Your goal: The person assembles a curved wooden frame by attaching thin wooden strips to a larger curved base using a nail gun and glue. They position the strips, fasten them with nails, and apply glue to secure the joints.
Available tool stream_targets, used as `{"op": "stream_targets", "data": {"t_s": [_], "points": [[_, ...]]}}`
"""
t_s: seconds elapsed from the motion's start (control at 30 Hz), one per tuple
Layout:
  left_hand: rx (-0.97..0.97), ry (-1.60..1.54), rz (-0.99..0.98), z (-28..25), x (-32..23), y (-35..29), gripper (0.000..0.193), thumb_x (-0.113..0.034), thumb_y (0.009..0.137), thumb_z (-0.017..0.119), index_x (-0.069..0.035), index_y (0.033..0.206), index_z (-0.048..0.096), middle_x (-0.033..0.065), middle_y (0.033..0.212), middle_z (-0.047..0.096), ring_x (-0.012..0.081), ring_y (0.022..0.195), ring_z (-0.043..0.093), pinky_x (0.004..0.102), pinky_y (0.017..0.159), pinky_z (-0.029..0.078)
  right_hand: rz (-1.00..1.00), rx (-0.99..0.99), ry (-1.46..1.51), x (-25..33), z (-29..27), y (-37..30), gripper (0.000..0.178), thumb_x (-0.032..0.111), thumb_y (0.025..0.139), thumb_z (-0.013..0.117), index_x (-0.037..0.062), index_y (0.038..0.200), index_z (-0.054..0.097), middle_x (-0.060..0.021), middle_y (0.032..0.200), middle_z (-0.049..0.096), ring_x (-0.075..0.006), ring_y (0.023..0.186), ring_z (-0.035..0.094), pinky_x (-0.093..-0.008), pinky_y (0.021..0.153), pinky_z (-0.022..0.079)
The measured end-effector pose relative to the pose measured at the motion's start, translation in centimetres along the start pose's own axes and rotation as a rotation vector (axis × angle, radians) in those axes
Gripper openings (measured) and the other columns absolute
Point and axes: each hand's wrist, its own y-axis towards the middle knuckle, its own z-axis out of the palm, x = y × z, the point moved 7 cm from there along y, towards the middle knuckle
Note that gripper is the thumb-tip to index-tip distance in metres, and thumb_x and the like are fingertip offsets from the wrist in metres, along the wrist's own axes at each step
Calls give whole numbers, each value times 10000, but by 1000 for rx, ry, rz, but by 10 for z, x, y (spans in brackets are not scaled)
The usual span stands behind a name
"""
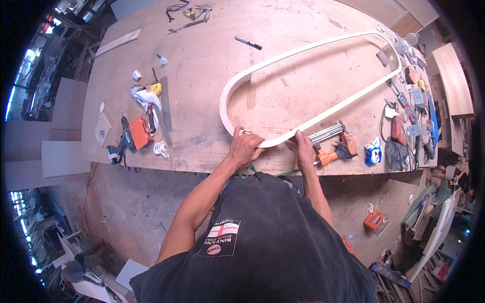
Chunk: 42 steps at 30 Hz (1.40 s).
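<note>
A pale, long rounded frame (333, 108) stands on edge on the wooden workbench, its wide end toward me and its narrow end at the far right. My left hand (246, 147) is closed over the frame's near curved end, fingers bent over the rim to the inside. A little to the right, my right hand (304, 150) pinches the outer near side, thumb up against the rim and the other fingers mostly hidden. Just right of that hand lies an orange and black nail gun (334, 151) with a silver magazine, apart from the fingers.
The workbench (197, 96) carries a cordless drill (118, 144), an orange box (140, 133) and crumpled cloth (146, 96) at left. Behind lie a black marker (248, 42) and pliers (204, 9). Cluttered tools line the right edge. Below, an orange case (375, 221) sits on the floor.
</note>
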Motion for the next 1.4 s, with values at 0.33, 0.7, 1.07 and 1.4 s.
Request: {"op": "stream_targets", "data": {"t_s": [0.33, 0.7, 1.07, 1.4], "points": [[-39, -53, 10, 5, 2, 2, 289, -240, 732, 835, -133, 995, 780, 51, 837, 746, 227, 829, 695, 494, 996, 369, -2, -151, 178, 20, -45, 21, 431, 403, 1072, 586, 0, 1218, 637, -59, 1015, 708, -90, 829, 645, -210, 676, 517], [-40, -155, 10, -61, -24, 35, 278, -223, 765, 830, -68, 991, 786, 104, 875, 771, 258, 817, 718, 429, 954, 432, -195, 227, -110, 30, 15, -9, 601, 200, 966, 587, -65, 1484, 439, -212, 1401, 585, -265, 1261, 599, -377, 1039, 501], [18, -587, -157, -122, -16, 96, 317, -216, 812, 834, 9, 1029, 781, 119, 808, 762, 151, 697, 689, 308, 671, 535, -190, 390, 2, 107, 72, -17, 642, 198, 855, 845, -48, 1367, 545, -142, 1245, 664, -207, 1152, 646, -345, 995, 525], [-33, -673, -147, -122, -17, 97, 340, -196, 817, 844, 42, 1051, 777, 119, 838, 766, 128, 734, 670, 305, 697, 543, -394, 202, 212, 116, 96, -52, 918, -14, 822, 829, 30, 1520, 235, -203, 1274, 630, -264, 1185, 648, -383, 997, 555]]}}
